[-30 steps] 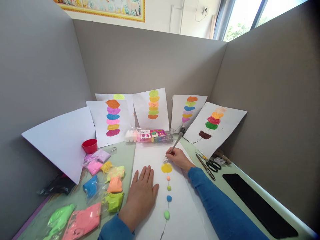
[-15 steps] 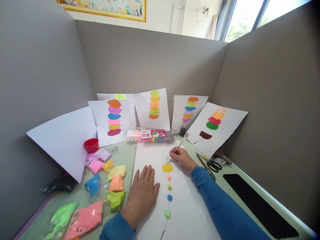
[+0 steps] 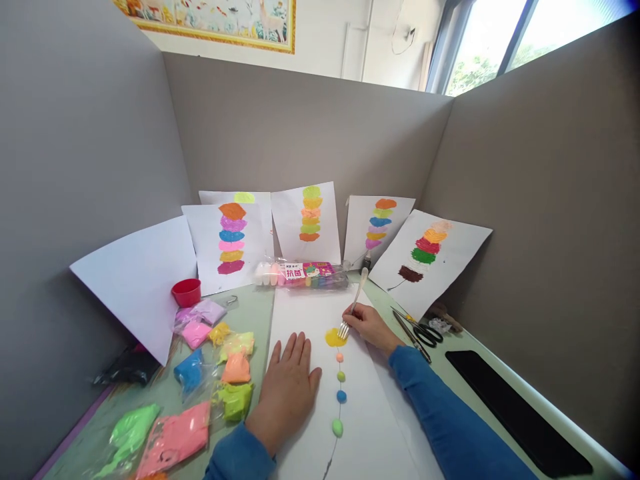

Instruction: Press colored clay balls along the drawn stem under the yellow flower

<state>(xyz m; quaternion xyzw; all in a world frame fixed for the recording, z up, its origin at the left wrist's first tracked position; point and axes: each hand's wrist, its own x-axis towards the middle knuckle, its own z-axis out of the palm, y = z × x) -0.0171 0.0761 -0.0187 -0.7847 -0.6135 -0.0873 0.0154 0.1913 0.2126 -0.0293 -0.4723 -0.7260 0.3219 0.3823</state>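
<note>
My right hand (image 3: pixel 371 327) holds a fork (image 3: pixel 358 297) by its lower handle. The fork's tines point down and touch, or hover just over, the right part of a flattened yellow clay piece (image 3: pixel 333 338). My left hand (image 3: pixel 287 387) lies flat with spread fingers on the left side of the white paper (image 3: pixel 305 308). Below the yellow piece, small clay balls run down a drawn line: an orange one (image 3: pixel 340 357), an olive-green one (image 3: pixel 341 377), a blue one (image 3: pixel 341 397) and a light green one (image 3: pixel 337 427).
Bags of coloured clay, including a pink one (image 3: pixel 175 439), lie at the left by a red cup (image 3: pixel 187 293). Behind the paper lies a clay pack (image 3: pixel 305 275). Scissors (image 3: pixel 427 335) and a black slab (image 3: pixel 515 410) are at the right. Grey panels (image 3: pixel 310 127) surround the table.
The fork has moved down and right, from the yellow piece's top edge onto its right part, and its handle stands more upright. My left hand stays flat. The view has shifted slightly.
</note>
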